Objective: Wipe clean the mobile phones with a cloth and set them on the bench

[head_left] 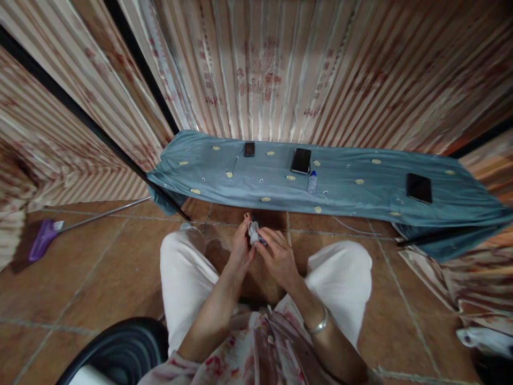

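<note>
Between my knees, my left hand [241, 243] is closed around a small dark object with a coppery-brown end showing at the top; its kind I cannot make out. A crumpled grey cloth [254, 233] lies against that object. My right hand [277, 250] pinches the cloth from the right side, with fingers bent and pressed to it. Both hands are close together, touching the same bundle. Most of the dark object is hidden by the cloth and fingers.
Ahead is a low bench under a blue-green cloth [272, 190]. On it lie a small dark box [249, 149], a black device [301, 160], a blue-capped bottle [312, 182] and a black tablet-like slab [419, 187]. A purple broom [42, 239] and black round tub [124, 347] are left.
</note>
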A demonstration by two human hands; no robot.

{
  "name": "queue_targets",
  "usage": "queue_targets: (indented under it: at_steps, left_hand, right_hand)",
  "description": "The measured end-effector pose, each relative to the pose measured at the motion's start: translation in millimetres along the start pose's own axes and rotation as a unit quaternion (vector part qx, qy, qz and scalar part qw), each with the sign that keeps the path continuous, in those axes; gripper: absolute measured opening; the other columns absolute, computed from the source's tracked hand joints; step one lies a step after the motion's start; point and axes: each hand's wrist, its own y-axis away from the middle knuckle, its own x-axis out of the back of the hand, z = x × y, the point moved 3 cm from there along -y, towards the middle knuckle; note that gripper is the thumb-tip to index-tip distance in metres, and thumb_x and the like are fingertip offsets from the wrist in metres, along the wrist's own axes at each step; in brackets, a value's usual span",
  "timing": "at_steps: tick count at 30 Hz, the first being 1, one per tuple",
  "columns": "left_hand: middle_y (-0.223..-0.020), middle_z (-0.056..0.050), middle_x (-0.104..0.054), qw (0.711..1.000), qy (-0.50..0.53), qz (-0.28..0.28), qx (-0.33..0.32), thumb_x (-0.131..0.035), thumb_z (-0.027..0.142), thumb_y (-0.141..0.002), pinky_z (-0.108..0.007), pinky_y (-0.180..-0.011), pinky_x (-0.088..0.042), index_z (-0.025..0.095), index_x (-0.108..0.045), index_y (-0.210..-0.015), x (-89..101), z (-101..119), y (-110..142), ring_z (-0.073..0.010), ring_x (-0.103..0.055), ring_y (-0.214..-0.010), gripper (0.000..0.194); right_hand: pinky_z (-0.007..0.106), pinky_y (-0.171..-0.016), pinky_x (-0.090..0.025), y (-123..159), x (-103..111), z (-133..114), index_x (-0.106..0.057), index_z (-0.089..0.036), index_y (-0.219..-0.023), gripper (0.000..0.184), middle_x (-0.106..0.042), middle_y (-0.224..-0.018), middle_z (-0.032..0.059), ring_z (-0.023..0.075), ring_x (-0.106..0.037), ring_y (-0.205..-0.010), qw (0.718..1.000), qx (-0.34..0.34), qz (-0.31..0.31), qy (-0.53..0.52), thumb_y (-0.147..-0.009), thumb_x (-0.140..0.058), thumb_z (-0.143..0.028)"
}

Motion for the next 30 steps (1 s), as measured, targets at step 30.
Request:
queue_targets:
  at_steps: [30]
  left_hand:
    - [-0.068, -0.001, -0.066, 0.999, -0.034, -0.021, 0.032, -0.057, 0.025, -0.085, -0.024, -0.069, -0.05, 0.018, -0.061, -0.071, 0.4, -10, 14, -0.0121, -0.06, -0.061, 0.016]
  right_hand:
    - [0.045, -0.099, -0.049, 14, 13, 12, -0.052, -0.021, -0.134, 0.039, -0.065, -0.122, 0.0123, 0.0245, -0.059, -0.115, 0.998, -0.003, 0.018, 0.057, -0.097, -0.042, -0.025]
